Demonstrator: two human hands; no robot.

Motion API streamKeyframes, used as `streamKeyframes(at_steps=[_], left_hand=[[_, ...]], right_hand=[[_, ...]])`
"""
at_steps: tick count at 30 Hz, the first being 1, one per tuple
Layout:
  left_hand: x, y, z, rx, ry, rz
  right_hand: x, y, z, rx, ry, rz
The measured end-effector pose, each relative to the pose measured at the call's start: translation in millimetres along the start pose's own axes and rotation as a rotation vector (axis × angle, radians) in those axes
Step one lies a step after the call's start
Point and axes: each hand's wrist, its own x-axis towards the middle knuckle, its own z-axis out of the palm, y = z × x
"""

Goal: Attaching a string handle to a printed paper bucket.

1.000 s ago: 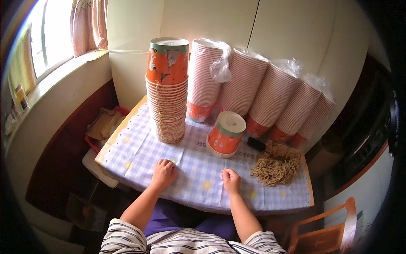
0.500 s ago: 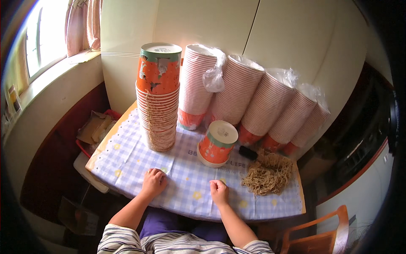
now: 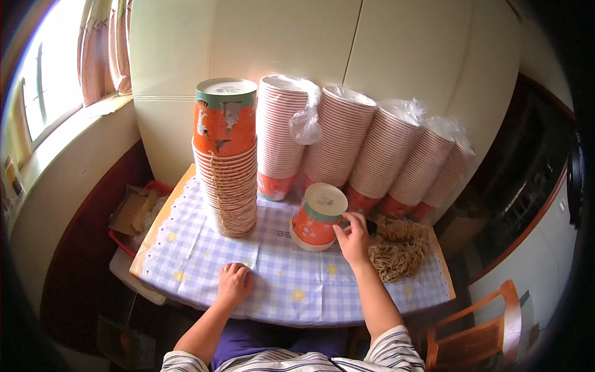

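An orange paper tub [image 3: 313, 228] with a green band stands upside down near the table's middle, its white base up. My right hand [image 3: 352, 239] is at the tub's right side, thumb and fingers apart, with the fingertips at or just touching its wall. My left hand [image 3: 235, 284] rests on the checked tablecloth [image 3: 204, 279] nearer to me, its fingers curled in with nothing seen in them. Beyond it rises a tall stack of upturned tubs [image 3: 226, 180], with brown twine hanging down its front.
Several plastic-wrapped stacks of tubs [image 3: 338, 133] line the back of the table. A heap of brown twine [image 3: 400, 251] lies at the right, beside a dark object. A wooden chair [image 3: 477, 338] stands at lower right; a red crate [image 3: 127, 239] is left of the table.
My right hand has moved forward and right from the table's front to the single tub, its fingers opening. My left hand stays on the cloth. The whole view has shifted slightly.
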Motion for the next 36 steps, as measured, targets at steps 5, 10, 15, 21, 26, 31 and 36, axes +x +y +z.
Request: streamKeyframes(at_steps=[5,10,15,21,26,31,36], left_hand=[[8.1,9.2,2.9,-0.026,-0.031,0.029],[37.2,45.5,59.8,-0.395,-0.021,-0.031],[74.7,82.2,119.9,-0.401,0.062,-0.154],[84.6,92.0,138.1,-0.316,0.033,-0.156],[84.1,89.7,136.6,-0.314,0.016,-0.158],[88.0,89.2,132.4,-0.413,0.035,-0.240],[85.3,86.9,139.3,-0.354,0.085,-0.205]], right_hand=[[21.3,12.2,21.0,-0.389,-0.141,-0.210],[27.1,21.4,32.1,-0.296,-0.130,-0.165],[35.6,21.0,24.3,-0.255,-0.077,-0.146],[30.3,31.2,18.7,-0.242,-0.064,-0.118],[27.1,17.1,27.5,-0.193,0.000,-0.149],[28.7,15.4,30.6,-0.168,0.025,-0.141],[21.7,14.6,30.7,-0.120,0.015,-0.124]])
